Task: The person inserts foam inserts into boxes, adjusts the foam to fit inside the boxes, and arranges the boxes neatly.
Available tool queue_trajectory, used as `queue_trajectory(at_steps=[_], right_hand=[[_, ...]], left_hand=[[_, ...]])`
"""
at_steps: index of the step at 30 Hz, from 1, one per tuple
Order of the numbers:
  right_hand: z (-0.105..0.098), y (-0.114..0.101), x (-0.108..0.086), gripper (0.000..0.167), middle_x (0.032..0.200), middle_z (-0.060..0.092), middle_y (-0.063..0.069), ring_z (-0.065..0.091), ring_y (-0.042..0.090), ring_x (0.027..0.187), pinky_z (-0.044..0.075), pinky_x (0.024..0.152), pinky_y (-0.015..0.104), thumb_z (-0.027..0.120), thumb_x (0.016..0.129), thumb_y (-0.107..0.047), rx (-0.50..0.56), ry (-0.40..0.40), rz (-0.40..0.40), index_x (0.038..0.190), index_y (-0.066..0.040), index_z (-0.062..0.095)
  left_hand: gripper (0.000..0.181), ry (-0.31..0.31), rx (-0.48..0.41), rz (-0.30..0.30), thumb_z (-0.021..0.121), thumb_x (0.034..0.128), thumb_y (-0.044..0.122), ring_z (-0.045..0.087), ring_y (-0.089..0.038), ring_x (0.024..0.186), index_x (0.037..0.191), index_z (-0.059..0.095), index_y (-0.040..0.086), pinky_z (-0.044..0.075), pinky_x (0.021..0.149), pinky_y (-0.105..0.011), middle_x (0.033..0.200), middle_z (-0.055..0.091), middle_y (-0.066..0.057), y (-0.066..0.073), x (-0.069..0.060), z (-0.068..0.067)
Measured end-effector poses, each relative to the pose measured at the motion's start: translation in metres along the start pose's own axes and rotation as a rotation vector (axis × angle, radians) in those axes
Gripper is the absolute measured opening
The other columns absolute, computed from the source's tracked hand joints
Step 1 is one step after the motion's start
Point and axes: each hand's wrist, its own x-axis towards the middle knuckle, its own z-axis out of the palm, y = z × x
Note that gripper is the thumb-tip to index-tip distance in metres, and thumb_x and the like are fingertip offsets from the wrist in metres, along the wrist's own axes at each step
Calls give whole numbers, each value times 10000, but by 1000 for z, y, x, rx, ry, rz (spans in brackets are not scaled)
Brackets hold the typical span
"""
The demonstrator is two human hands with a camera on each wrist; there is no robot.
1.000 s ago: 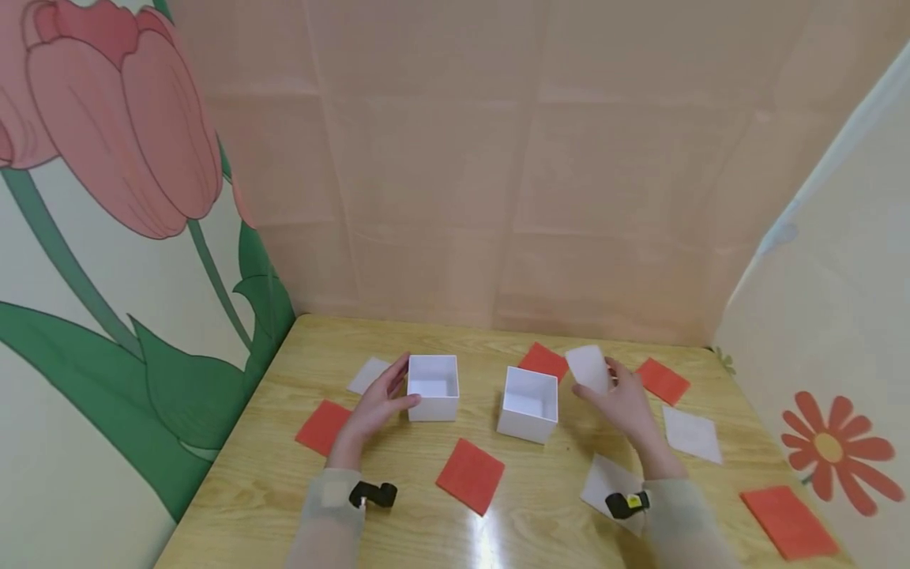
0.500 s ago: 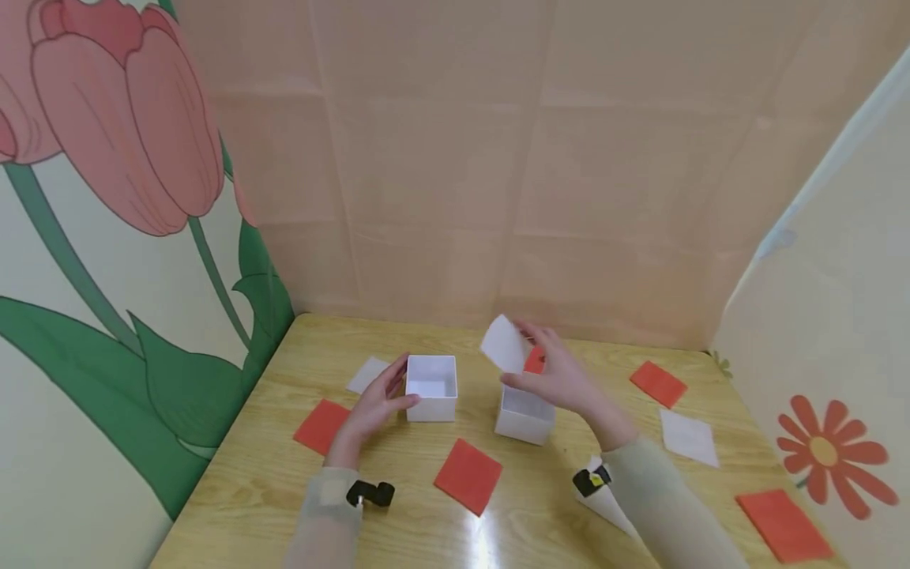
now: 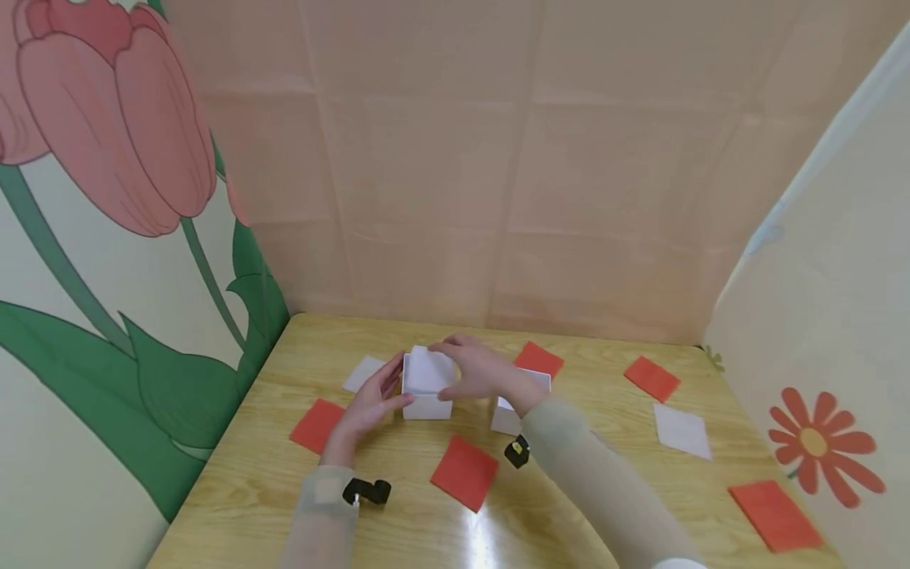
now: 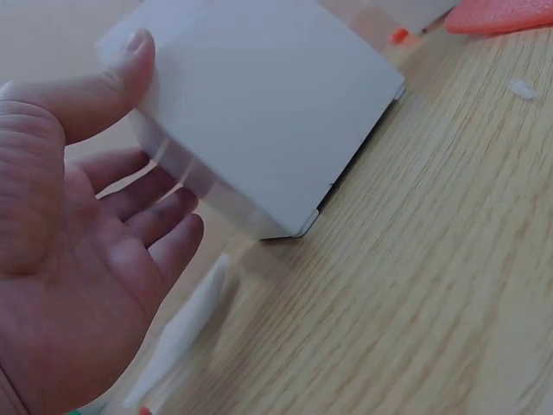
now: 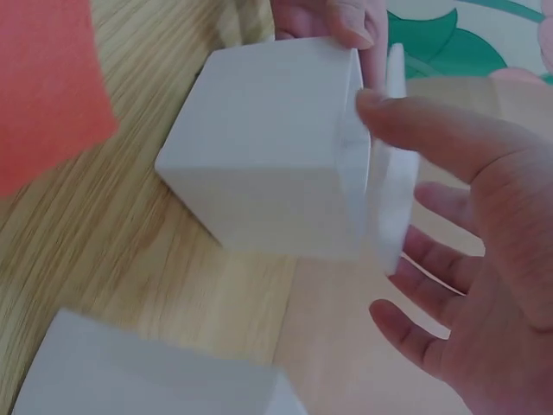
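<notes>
My left hand (image 3: pixel 366 411) grips the left side of an open-topped white box (image 3: pixel 426 408), its thumb at the near rim and its fingers along the side wall (image 4: pixel 259 112). My right hand (image 3: pixel 479 371) holds a thin white square sheet (image 3: pixel 430 370), which looks like soft foam or cloth, tilted at the opening of that box. In the right wrist view the sheet (image 5: pixel 395 207) stands close against the box's open side, the thumb near the rim and the fingertips at the sheet's far edge. The inside of the box is mostly hidden.
A second white box (image 3: pixel 506 419) stands to the right, partly behind my right wrist. Red squares lie around on the wooden table (image 3: pixel 398 521), one of them (image 3: pixel 465 474) in front of the boxes. White squares lie at the left (image 3: pixel 362 373) and right (image 3: pixel 682 431).
My right hand has carried the white sheet leftward, over the right box, to the opening of the left box. The left hand has stayed on its box.
</notes>
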Motion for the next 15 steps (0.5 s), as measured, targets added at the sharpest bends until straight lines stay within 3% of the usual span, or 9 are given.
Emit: queue_trajectory(at_steps=[9,15], right_hand=[[9,-3,10,738,1545,520,134,511,333,1391,452,1141,517,901,878,-353,6,-68,-10,1534,-203,598],[13,-1,11,700,1548,511,152,487,356,1411,426,1161,541,896,892,-299,38,-69,-23,1521,-187,611]], left_hand=[[899,-13,-18,9,756,966,-41,235,-328,1604,1681,211,-29,268,1262,-395,1747,225,-184,-2,1,-2],[889,-18,-10,8,750,971,-40,224,-338,1606,1683,216,-23,266,1260,-393,1749,212,-191,0,0,-1]])
